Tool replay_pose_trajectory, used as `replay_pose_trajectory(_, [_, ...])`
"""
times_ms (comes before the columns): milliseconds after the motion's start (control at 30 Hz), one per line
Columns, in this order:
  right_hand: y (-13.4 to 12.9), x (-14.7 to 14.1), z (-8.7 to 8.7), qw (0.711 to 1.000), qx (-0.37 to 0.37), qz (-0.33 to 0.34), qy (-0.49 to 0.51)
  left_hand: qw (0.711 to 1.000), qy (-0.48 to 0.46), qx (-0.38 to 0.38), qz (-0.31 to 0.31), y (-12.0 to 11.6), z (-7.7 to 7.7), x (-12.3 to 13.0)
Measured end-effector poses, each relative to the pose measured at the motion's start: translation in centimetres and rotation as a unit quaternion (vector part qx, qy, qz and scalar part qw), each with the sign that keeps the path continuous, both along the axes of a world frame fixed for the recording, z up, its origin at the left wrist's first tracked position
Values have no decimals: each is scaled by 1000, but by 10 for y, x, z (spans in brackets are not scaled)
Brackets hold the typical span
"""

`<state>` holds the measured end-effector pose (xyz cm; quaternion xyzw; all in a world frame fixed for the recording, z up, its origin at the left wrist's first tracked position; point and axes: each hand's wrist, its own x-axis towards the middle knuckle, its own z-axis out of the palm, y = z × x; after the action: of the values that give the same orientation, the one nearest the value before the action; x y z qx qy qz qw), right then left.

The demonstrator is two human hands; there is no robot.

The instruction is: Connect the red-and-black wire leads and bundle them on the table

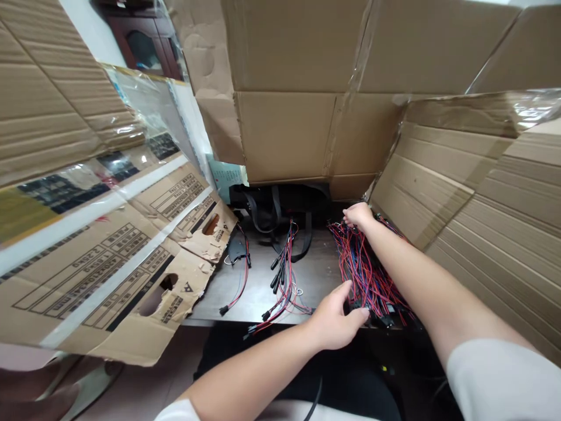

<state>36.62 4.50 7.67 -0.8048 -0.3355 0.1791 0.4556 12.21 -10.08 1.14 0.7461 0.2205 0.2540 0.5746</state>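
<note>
A thick pile of red, blue and black wires (366, 269) lies on the right part of the dark table. At the pile's far end is my right hand (359, 215), its fingers curled and closed; what they grip, if anything, is hidden. My left hand (337, 318) is at the table's front edge, beside the near end of the pile. Its thumb and fingers are apart, and I see nothing between them. Left of the pile lies a smaller bunch of wires (287, 275) with black sleeves and plugs, some ends hanging over the front edge.
A single cable with a black plug (224, 310) lies further left, by a small dark flat piece (237, 248). A black bag (284, 202) with straps stands at the back. Cardboard walls rise behind (284, 134), left (175, 327) and right (438, 175).
</note>
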Motion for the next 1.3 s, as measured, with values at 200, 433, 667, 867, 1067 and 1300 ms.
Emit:
replay_pose_trajectory(200, [26, -3, -29, 974, -110, 34, -195, 999, 27, -6, 32, 4, 3, -21])
replay_pose_trajectory(433, [17, -10, -44, 924, -163, 63, -339, 999, 0, 8, 51, 2, 7, -31])
replay_pose_trajectory(667, [-3, -36, -31, 911, -122, 80, -386, 995, 30, 73, 61, 6, 14, -50])
replay_pose_trajectory(867, [-4, -91, -24, 930, -59, 220, -290, 983, 56, 119, 130, 22, 24, -75])
replay_pose_trajectory(1067, [34, -132, -33, 959, -71, 228, -151, 957, 116, 186, 192, 36, 22, -85])
replay_pose_trajectory(1300, [50, -139, -38, 987, -17, 158, -32, 932, 230, 223, 169, 38, 6, -105])
